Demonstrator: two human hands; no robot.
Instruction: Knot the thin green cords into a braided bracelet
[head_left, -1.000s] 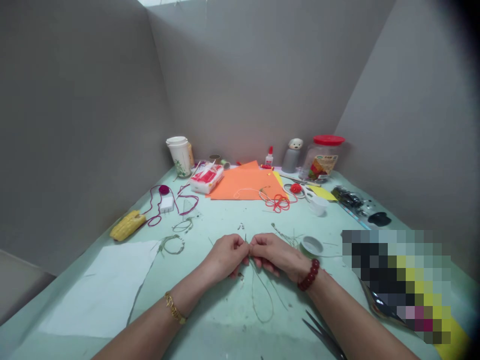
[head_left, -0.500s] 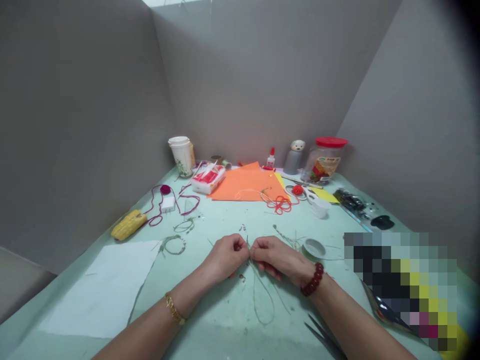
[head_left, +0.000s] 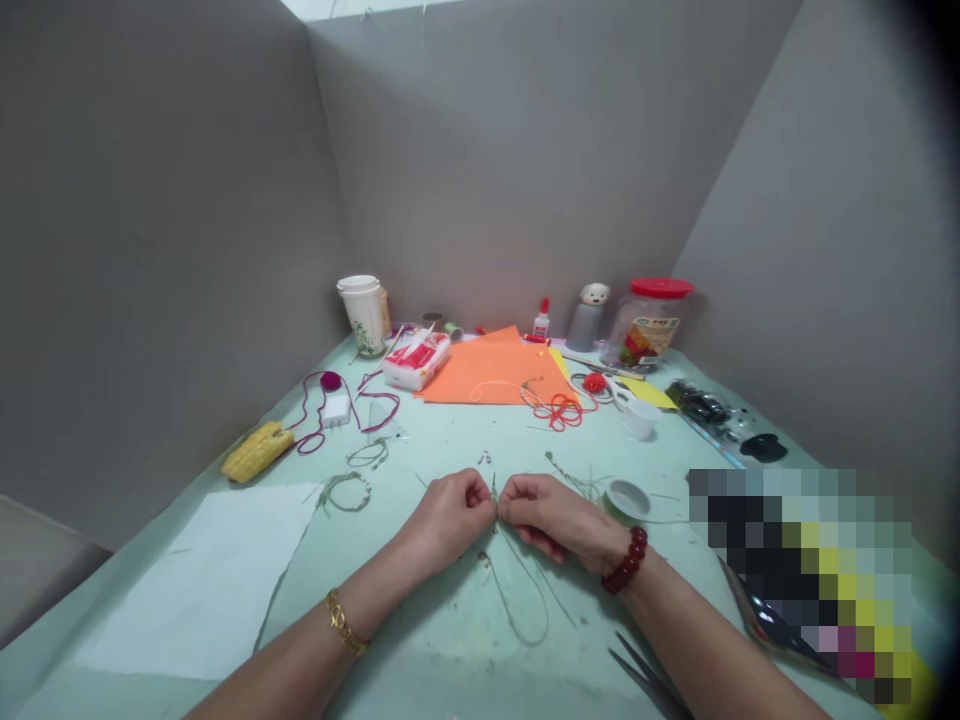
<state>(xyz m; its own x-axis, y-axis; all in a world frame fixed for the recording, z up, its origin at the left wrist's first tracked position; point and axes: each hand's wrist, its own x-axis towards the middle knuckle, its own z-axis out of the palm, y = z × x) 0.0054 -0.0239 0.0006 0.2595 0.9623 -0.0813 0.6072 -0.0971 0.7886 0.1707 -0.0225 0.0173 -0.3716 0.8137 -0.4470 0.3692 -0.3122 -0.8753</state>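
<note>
My left hand (head_left: 456,512) and my right hand (head_left: 551,510) meet fingertip to fingertip over the middle of the table, both pinching a thin green cord (head_left: 525,635). A loop and loose ends of the cord trail down below my fingers onto the table. Its pinched part is mostly hidden between my thumbs and index fingers. Tiny beads or bits (head_left: 484,558) lie just under the hands, with more small pieces (head_left: 484,457) beyond them. Right of my right hand rests a round spool (head_left: 628,497), and a bundle of green cords (head_left: 574,475) lies beside it.
Dark scissors (head_left: 646,672) lie by my right forearm. To the left are a white sheet (head_left: 187,580), a corded bracelet (head_left: 349,492) and a yellow corn-like object (head_left: 257,450). Farther back are orange paper (head_left: 487,370), a tissue pack (head_left: 417,358), red cord (head_left: 561,411) and a red-lidded jar (head_left: 646,325).
My fingertips have shifted very slightly left with the cord between them. The hanging loop has moved a little; everything else stays in place.
</note>
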